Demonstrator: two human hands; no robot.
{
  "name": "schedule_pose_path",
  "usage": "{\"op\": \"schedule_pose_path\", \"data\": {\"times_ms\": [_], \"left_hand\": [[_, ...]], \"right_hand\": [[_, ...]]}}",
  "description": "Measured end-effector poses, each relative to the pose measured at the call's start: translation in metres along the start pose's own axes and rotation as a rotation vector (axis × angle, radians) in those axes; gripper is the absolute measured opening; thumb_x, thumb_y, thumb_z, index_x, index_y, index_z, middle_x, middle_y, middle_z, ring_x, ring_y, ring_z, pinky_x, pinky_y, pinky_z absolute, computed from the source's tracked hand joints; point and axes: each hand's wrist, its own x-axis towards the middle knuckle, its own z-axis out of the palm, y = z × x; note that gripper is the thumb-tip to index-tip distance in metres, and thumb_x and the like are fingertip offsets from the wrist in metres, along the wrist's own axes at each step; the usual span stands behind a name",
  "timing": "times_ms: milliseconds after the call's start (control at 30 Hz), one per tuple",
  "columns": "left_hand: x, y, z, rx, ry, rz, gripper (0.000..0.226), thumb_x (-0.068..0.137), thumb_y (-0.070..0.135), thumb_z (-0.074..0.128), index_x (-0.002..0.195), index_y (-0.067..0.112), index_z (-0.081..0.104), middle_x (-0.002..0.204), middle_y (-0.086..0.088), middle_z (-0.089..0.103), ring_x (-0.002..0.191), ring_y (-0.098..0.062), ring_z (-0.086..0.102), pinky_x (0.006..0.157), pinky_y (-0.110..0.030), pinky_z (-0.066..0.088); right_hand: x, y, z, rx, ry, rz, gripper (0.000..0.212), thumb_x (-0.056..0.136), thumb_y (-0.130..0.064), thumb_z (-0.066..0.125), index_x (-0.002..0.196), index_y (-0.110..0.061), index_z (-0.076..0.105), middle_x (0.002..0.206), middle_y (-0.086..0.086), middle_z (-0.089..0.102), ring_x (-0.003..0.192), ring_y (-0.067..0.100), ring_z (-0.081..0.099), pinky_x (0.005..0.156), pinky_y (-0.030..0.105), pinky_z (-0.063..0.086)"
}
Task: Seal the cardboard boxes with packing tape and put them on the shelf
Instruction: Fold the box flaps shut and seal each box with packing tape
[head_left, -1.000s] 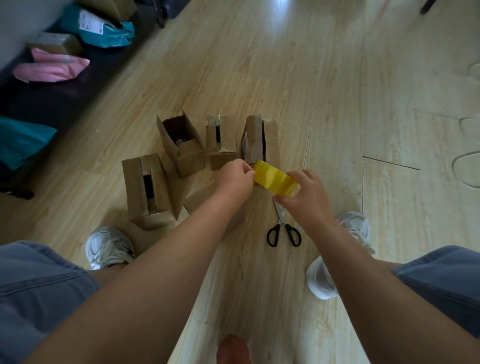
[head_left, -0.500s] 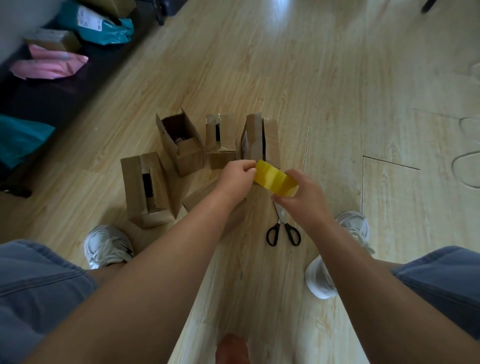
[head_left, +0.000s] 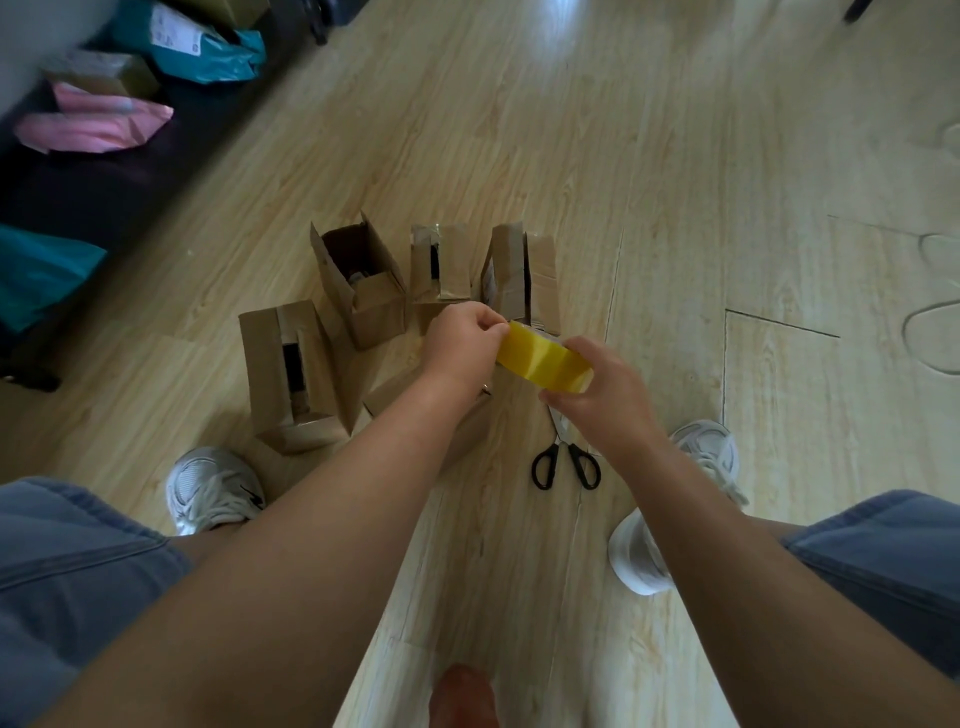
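Observation:
A yellow roll of packing tape (head_left: 540, 359) is held above the wooden floor. My right hand (head_left: 602, 395) grips the roll from its near side. My left hand (head_left: 460, 345) pinches the roll's left edge with thumb and fingertips. Several small cardboard boxes stand on the floor with flaps open: one at the left (head_left: 291, 374), one behind it (head_left: 361, 280), one in the middle (head_left: 439, 267) and one at the right (head_left: 522, 275). Another box (head_left: 462, 421) lies partly hidden under my left forearm.
Black-handled scissors (head_left: 565, 457) lie on the floor below the tape. A dark low shelf (head_left: 104, 192) runs along the left, holding a pink parcel (head_left: 98, 122), teal bags (head_left: 208, 47) and a brown box (head_left: 104, 75). My white shoes (head_left: 213, 491) flank the work area.
My hands and the tape roll have hardly shifted. My left fingers have moved along the roll's left edge.

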Motion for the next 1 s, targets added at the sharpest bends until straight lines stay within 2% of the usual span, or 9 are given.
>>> {"op": "schedule_pose_path", "data": {"times_ms": [100,200,433,567,633,733,800,900,1000], "left_hand": [[0.001,0.003,0.002,0.170,-0.060,0.029,0.014,0.103,0.021,0.049,0.108,0.016,0.061,0.104,-0.001,0.060,0.092,-0.016,0.057,0.075,-0.031,0.049],[0.001,0.008,0.004,0.278,-0.066,0.063,0.017,0.105,0.018,0.043,0.113,0.011,0.056,0.112,-0.003,0.051,0.096,-0.017,0.051,0.078,-0.031,0.044],[-0.002,0.012,0.007,0.353,-0.125,0.108,0.017,0.103,0.012,0.042,0.114,0.009,0.055,0.120,-0.008,0.052,0.103,-0.018,0.047,0.081,-0.028,0.037],[-0.004,0.012,0.006,0.401,-0.126,0.179,0.012,0.102,0.011,0.045,0.110,0.010,0.053,0.112,-0.005,0.049,0.098,-0.013,0.040,0.079,-0.024,0.032],[-0.007,0.010,0.005,0.451,-0.141,0.229,0.012,0.100,0.012,0.050,0.111,0.009,0.052,0.108,-0.003,0.045,0.098,-0.012,0.037,0.079,-0.021,0.030],[-0.010,0.006,0.006,0.507,-0.160,0.265,0.015,0.098,0.014,0.053,0.112,0.009,0.050,0.107,-0.001,0.043,0.099,-0.013,0.037,0.081,-0.021,0.030],[-0.010,0.005,0.009,0.419,-0.134,0.233,0.008,0.102,0.014,0.046,0.108,0.012,0.050,0.108,-0.001,0.045,0.101,-0.015,0.043,0.083,-0.024,0.035],[-0.007,0.005,0.009,0.177,-0.082,0.124,0.012,0.105,0.014,0.041,0.103,0.015,0.053,0.112,-0.001,0.051,0.102,-0.016,0.050,0.087,-0.030,0.045],[-0.002,-0.002,0.004,0.101,-0.052,0.054,0.022,0.105,0.015,0.041,0.119,0.015,0.058,0.122,-0.002,0.058,0.108,-0.014,0.055,0.084,-0.026,0.044]], "right_hand": [[0.000,0.000,0.001,-0.015,0.007,-0.009,0.045,0.082,-0.019,0.080,0.122,-0.021,0.061,0.103,-0.010,0.054,0.094,0.008,0.047,0.067,0.014,0.032],[0.000,0.001,0.005,-0.024,-0.010,-0.018,0.042,0.082,-0.024,0.081,0.120,-0.019,0.062,0.104,-0.006,0.060,0.091,0.011,0.053,0.068,0.023,0.040],[0.001,0.004,0.008,0.101,-0.064,0.088,0.032,0.079,-0.037,0.082,0.100,-0.020,0.065,0.084,-0.002,0.063,0.073,0.011,0.058,0.062,0.033,0.047],[0.005,0.000,0.007,0.264,-0.119,0.211,0.040,0.074,-0.042,0.084,0.103,-0.019,0.068,0.095,0.007,0.071,0.088,0.023,0.069,0.080,0.050,0.058],[0.005,-0.002,0.007,0.294,-0.132,0.238,0.037,0.075,-0.040,0.084,0.100,-0.017,0.069,0.094,0.010,0.071,0.089,0.024,0.070,0.080,0.047,0.058],[0.003,-0.006,0.012,0.276,-0.097,0.231,0.032,0.076,-0.038,0.084,0.093,-0.015,0.068,0.087,0.011,0.069,0.076,0.020,0.067,0.066,0.036,0.053],[0.003,-0.001,0.012,0.206,-0.052,0.230,0.032,0.079,-0.039,0.082,0.093,-0.016,0.065,0.079,0.004,0.065,0.067,0.014,0.060,0.060,0.031,0.047],[0.004,0.016,0.000,0.167,0.002,0.269,0.033,0.080,-0.033,0.082,0.099,-0.017,0.060,0.080,-0.001,0.057,0.069,0.012,0.053,0.061,0.029,0.042],[0.002,0.025,-0.008,0.176,-0.020,0.288,0.035,0.080,-0.030,0.083,0.102,-0.017,0.059,0.082,-0.001,0.055,0.071,0.012,0.052,0.060,0.027,0.041]]}}
